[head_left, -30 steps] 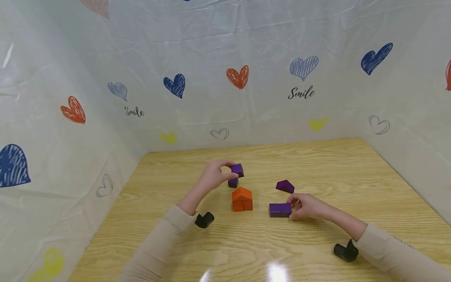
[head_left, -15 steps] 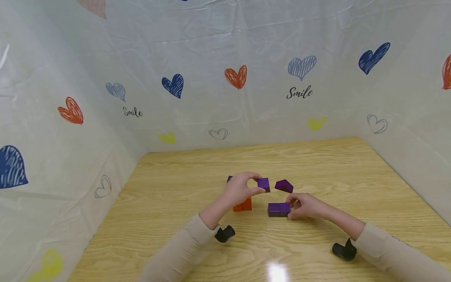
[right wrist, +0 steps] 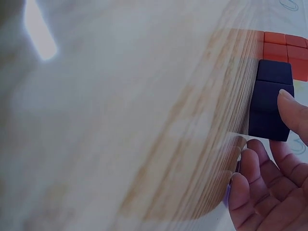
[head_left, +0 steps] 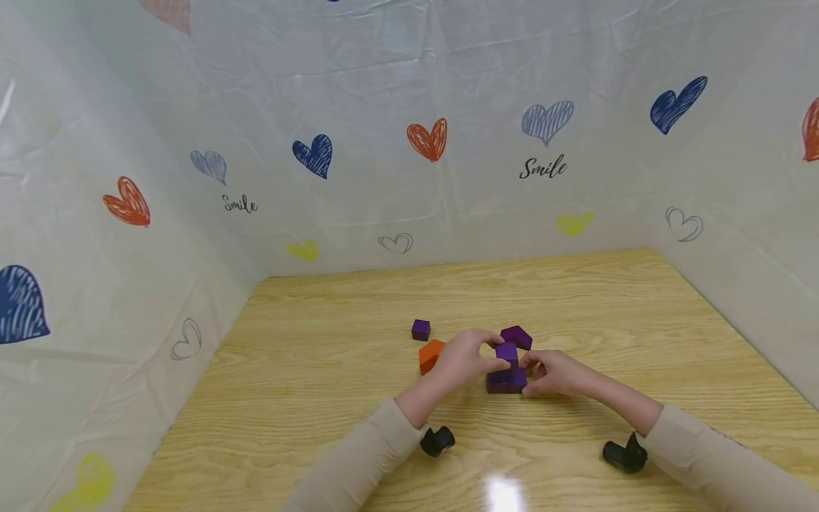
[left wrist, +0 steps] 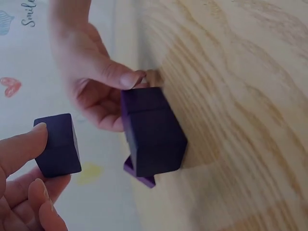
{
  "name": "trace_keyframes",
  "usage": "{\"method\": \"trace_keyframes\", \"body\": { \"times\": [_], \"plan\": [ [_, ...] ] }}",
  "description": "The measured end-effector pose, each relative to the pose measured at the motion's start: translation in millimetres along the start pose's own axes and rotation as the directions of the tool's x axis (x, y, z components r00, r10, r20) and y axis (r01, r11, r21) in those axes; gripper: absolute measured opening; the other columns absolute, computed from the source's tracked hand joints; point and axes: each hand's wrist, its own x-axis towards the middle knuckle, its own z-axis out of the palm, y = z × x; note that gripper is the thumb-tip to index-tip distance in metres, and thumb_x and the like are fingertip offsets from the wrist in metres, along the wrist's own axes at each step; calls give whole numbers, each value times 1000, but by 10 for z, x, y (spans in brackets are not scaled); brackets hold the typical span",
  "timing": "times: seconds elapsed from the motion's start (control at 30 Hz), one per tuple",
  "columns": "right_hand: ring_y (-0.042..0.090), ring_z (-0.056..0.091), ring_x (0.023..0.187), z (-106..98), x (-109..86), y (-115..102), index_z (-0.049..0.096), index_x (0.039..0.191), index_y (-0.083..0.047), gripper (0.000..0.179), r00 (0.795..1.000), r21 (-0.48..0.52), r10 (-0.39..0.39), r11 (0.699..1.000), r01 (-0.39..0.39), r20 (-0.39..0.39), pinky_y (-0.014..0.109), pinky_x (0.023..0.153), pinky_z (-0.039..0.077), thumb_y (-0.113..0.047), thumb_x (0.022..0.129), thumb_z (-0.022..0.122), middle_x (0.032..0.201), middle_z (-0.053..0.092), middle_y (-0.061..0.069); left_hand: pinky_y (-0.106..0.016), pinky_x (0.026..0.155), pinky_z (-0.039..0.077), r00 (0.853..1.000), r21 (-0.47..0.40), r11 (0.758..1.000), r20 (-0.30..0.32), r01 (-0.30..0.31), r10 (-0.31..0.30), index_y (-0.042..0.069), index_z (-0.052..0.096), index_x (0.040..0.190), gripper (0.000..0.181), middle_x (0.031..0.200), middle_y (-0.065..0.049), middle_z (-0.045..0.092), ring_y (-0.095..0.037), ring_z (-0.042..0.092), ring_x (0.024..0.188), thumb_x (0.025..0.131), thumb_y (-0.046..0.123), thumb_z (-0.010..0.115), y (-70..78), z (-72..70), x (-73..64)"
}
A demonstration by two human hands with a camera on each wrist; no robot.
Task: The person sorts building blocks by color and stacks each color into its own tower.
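Note:
My left hand (head_left: 467,355) pinches a purple cube (left wrist: 57,147) between thumb and fingers. In the left wrist view a gap shows between this cube and the purple block pair (left wrist: 154,130) standing on the table. Seen from the head, the held cube overlaps the top of that pair (head_left: 505,384). With thumb and curled fingers, my right hand (head_left: 558,373) grips the pair's right end. Just behind lies a purple angular block (head_left: 517,337). Orange blocks (head_left: 430,354) are partly hidden by my left hand.
A single purple cube (head_left: 421,329) sits farther back on the wooden table (head_left: 307,355), left of the hands. A white sheet (head_left: 358,199) printed with hearts hangs behind and beside the table.
My left hand has carried the purple cube rightward and nearer, from over the back-left cube to above the purple pair. The right hand has stayed in place.

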Motion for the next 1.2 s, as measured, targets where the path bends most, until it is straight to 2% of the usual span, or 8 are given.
{"method": "trace_keyframes", "body": {
  "times": [0.13,0.4,0.7,1.2],
  "plan": [
    [10,53,74,-1,-3,-6,57,98,-2,36,1000,5,4,1000,-4,4,23,63,45,-21,74,75,92,59,5,-21,77,46,1000,6,1000,0,18,-18,17,66,111,36,104,5,65,-16,58,101,79,34,71,1,101,15],
    [18,60,82,-17,-18,-29,57,99,2,35,1000,101,17,995,-20,26,24,68,49,-17,75,75,96,62,12,-19,74,46,999,32,999,7,31,-31,20,66,111,36,101,8,65,-11,59,96,79,35,71,-11,246,5],
    [21,61,85,-24,-34,-38,56,101,3,37,999,103,34,994,-36,20,26,68,49,-17,76,74,98,60,13,-18,73,45,998,69,997,42,37,-40,22,65,113,36,103,9,64,-9,59,95,79,34,70,14,283,4],
    [19,61,83,2,-57,-14,55,105,4,38,1000,104,15,994,-16,8,24,66,49,-17,79,72,96,60,10,-18,72,45,998,156,987,33,40,-46,24,64,115,39,108,10,64,-8,59,97,79,37,69,71,332,4]
  ]
}}
